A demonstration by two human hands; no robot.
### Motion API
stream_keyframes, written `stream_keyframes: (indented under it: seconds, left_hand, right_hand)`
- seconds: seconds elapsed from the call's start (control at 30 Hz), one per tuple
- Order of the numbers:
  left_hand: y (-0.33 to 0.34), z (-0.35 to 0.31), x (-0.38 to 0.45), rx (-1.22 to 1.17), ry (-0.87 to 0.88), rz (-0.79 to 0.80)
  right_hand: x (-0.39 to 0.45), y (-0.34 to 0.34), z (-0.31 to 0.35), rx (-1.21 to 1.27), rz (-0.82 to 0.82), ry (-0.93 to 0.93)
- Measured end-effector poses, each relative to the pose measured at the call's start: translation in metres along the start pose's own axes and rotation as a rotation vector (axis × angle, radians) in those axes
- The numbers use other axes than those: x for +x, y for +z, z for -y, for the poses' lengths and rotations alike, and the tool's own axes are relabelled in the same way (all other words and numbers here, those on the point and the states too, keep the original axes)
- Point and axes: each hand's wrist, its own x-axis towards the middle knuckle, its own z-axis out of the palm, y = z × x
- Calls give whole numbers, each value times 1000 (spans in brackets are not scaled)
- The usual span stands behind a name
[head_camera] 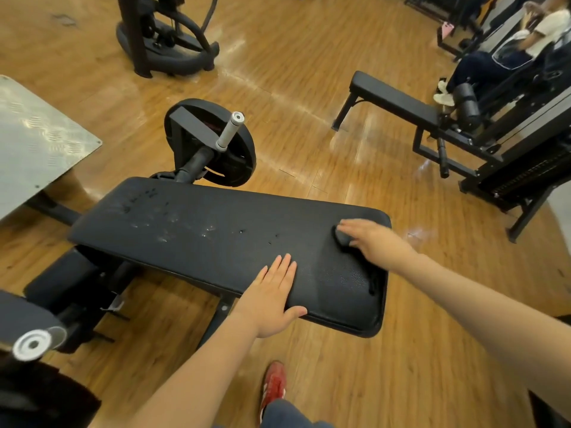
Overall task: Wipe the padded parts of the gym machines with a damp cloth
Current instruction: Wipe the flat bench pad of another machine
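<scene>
Head view. Could lose the small dark crumpled cloth (341,239) off the end of the long black padded bench top (216,236): only pressed beneath straight, blurred fingers (350,226) of the right hand (375,244), not gripped, bunched just past the fingertips. Left hand (272,301) flat on the near edge, fingers straight, holding nothing.

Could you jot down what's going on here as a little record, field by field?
place: gym, wood floor
pad: black, wet marks toward its left end
cloth: dark, at the pad's far right corner
right hand: presses the cloth, blurred
left hand: flat on the pad's near edge
behind: weight plate
</scene>
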Motion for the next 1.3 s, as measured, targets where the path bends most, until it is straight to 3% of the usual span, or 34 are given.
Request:
stream_keyframes:
  seconds: [0.17, 0.3, 0.57, 0.77, 0.93, 1.1, 1.3]
  left_hand:
    - [11, -6, -11, -95, -201, -49]
    - [13, -5, -9, -119, -273, -81]
    - [11, -3, -12, -151, -229, -60]
    - [7, 4, -12, -99, -175, 3]
    - [5, 10, -15, -36, -147, 22]
    - [6, 12, -15, -8, -142, 20]
    - [5, 10, -14, 26, -171, 62]
  right_hand:
    - [31, -7, -17, 245, -260, 272]
    - [33, 13, 5, 267, -222, 341]
    - [-56, 37, 105, 113, 93, -119]
    - [-45, 45, 121, 49, 128, -209]
    - [-72, 44, 96, 122, 60, -185]
    - [-37, 9, 37, 147, -129, 27]
    - [47, -9, -8, 148, -104, 297]
